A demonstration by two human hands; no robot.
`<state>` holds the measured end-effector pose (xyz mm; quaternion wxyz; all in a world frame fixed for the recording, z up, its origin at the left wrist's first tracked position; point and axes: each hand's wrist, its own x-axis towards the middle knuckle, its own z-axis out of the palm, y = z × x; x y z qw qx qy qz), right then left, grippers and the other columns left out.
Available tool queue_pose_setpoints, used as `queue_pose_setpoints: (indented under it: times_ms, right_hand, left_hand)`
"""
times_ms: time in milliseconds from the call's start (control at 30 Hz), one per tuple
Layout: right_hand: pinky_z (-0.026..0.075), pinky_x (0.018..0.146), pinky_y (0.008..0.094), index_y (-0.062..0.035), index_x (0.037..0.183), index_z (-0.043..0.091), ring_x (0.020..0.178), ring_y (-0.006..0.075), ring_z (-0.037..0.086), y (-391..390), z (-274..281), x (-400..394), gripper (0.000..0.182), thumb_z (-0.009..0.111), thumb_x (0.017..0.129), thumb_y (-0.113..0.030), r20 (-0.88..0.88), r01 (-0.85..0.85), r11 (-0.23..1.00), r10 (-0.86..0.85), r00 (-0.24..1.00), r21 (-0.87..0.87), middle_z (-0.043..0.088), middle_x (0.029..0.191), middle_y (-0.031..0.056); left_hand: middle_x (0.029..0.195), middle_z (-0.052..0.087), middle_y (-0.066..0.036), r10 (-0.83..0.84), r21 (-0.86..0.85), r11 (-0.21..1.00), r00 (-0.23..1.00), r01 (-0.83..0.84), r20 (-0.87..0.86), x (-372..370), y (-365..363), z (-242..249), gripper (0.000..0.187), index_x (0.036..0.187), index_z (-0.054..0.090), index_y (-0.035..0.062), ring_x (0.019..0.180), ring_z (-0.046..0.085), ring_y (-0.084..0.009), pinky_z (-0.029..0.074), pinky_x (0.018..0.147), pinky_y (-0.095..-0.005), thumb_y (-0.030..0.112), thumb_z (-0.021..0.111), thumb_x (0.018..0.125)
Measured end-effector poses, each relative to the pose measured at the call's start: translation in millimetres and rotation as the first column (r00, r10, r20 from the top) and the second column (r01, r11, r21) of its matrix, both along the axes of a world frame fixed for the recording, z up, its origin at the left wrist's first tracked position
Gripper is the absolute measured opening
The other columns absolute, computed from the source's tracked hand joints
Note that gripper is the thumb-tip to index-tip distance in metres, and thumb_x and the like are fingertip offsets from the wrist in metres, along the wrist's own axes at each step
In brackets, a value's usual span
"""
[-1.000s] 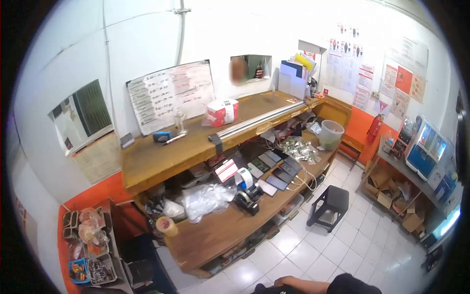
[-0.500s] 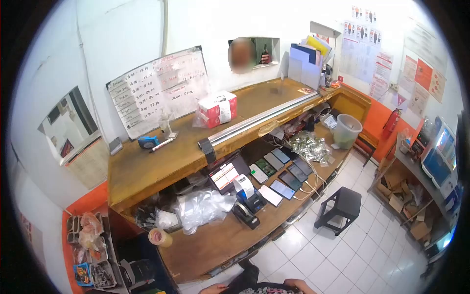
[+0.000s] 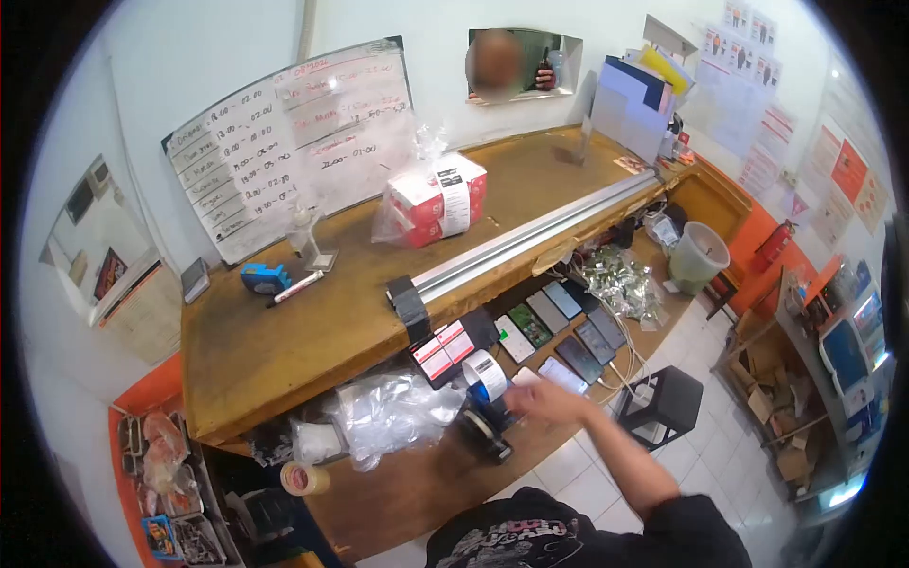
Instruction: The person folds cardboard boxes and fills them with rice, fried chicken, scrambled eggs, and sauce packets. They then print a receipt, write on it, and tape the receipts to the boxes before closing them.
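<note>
My right hand [image 3: 549,401] reaches in from the right over the lower counter, its fingers blurred beside a small label printer [image 3: 491,411]. A curled strip of white labels [image 3: 485,375] rises from the printer. The hand partly covers a white-screened phone [image 3: 526,377], and another phone [image 3: 562,376] lies just behind it. Close by on the printer's left stands a black tape dispenser [image 3: 485,435]. Clear plastic bags [image 3: 407,413] are heaped farther left. A tablet [image 3: 443,354] with a red and white screen leans under the shelf edge. My left hand is out of view.
A red and white wrapped box [image 3: 437,201] sits on the upper counter [image 3: 284,341] behind a metal rail [image 3: 540,237]. A tape roll [image 3: 305,479] lies at left. Several foil packets [image 3: 620,284], a plastic bucket [image 3: 699,256] and a black stool [image 3: 668,402] are at right. A person shows through the window.
My right hand has risen from my lap and stretched forward to the label printer. My left hand has dropped out of view. The head view has shifted closer to the counter.
</note>
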<state>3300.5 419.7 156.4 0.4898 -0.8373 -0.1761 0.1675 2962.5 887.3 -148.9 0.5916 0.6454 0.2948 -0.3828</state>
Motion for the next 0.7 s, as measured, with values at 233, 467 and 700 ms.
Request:
queue_pose_setpoints:
  times_ms: [233, 467, 700]
  right_hand:
    - [0.054, 0.099, 0.0511, 0.0088, 0.108, 0.075, 0.115, 0.0433, 0.067, 68.1, 209.9, 400.2, 0.084, 0.072, 0.087, -0.073, 0.848, 0.472, 0.857, -0.083, 0.524, -0.207, 0.07, 0.118, 0.0325]
    - [0.05, 0.067, 0.0371, -0.0037, 0.104, 0.07, 0.072, 0.0171, 0.056, 73.4, 218.3, 512.2, 0.037, 0.067, 0.102, -0.041, 0.28, 0.212, 0.975, -0.222, 0.934, 0.066, 0.06, 0.081, 0.0021]
    - [0.052, 0.07, 0.0424, -0.0062, 0.102, 0.071, 0.079, 0.0226, 0.062, -103.0, 254.8, 665.4, 0.023, 0.07, 0.099, -0.029, 0.128, 0.159, 0.688, -0.347, 0.929, 0.708, 0.064, 0.084, 0.0073]
  left_hand:
    - [0.118, 0.073, -0.017, 0.487, 0.067, 0.873, 0.872, -0.483, -0.059, -85.2, -31.4, -36.8, 0.042, 0.145, 0.054, 0.0076, 0.1, 0.072, -0.028, 0.061, 0.085, -0.0437, 0.028, 0.058, 0.108]
    - [0.106, 0.076, -0.02, 0.845, -0.027, 0.534, 0.532, -0.845, 0.043, -144.7, -208.6, -58.6, 0.032, 0.13, 0.063, 0.0081, 0.087, 0.075, -0.0305, 0.062, 0.075, -0.0423, 0.026, 0.066, 0.103]
    - [0.104, 0.077, -0.017, 0.855, -0.028, 0.491, 0.487, -0.871, -0.179, -169.0, -393.7, -61.9, 0.028, 0.128, 0.064, 0.0086, 0.088, 0.075, -0.0268, 0.061, 0.073, -0.0392, 0.018, 0.067, 0.101]
